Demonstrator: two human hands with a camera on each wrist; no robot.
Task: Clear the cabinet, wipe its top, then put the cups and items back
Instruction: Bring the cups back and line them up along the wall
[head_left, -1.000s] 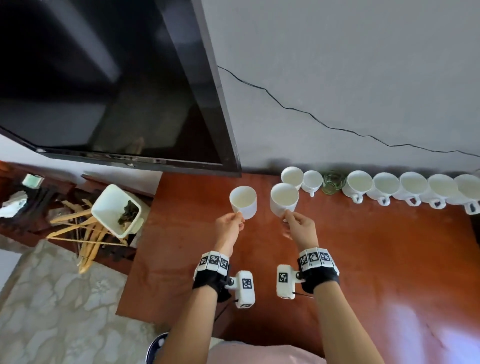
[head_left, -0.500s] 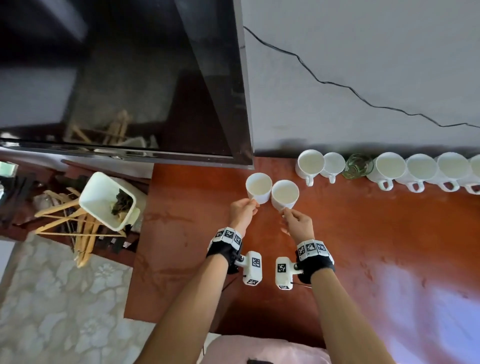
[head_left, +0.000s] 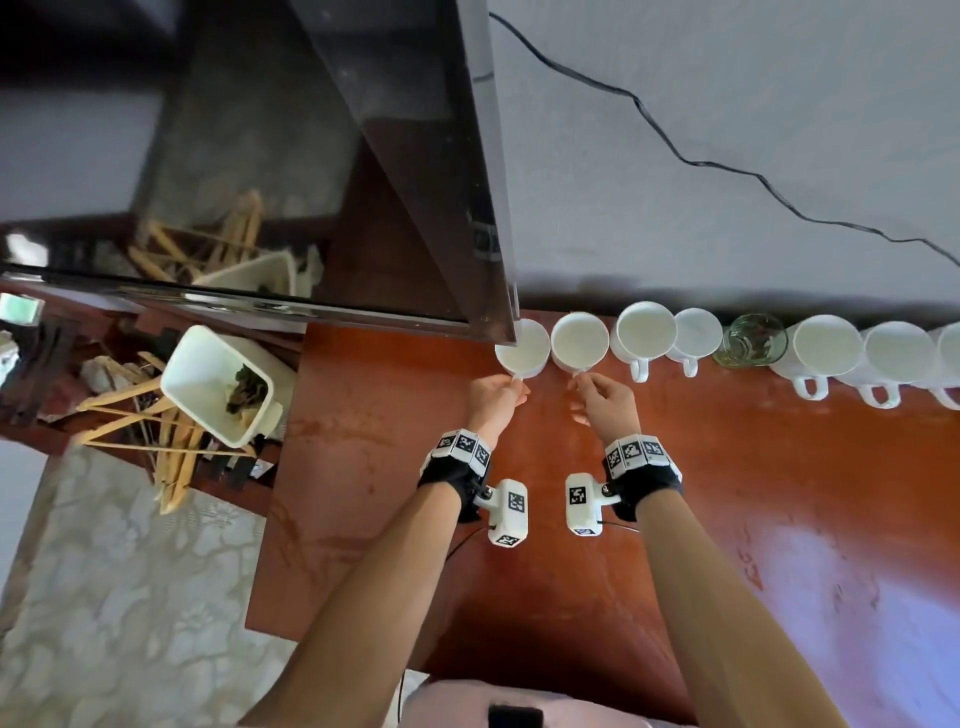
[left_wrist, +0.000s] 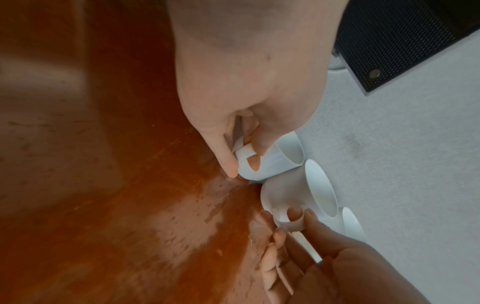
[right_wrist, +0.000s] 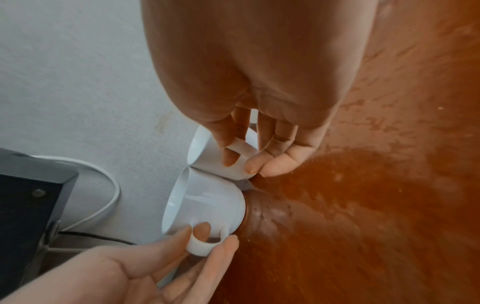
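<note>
Each hand's fingers (left_wrist: 255, 148) pinch a white cup's (head_left: 524, 347) handle — cups touching, on the cabinet (head_left: 571, 571).

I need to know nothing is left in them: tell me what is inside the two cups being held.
Both look empty. The left hand's cup shows a bare white inside, though the TV corner hides part. The right hand's cup shows only white.

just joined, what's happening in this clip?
A person is setting two white cups at the left end of the cup row along the wall. The left hand pinches the handle of the end cup under the TV corner; the right hand pinches the handle of the neighbouring cup. Both cups sit on the red-brown cabinet top, touching each other.
</note>
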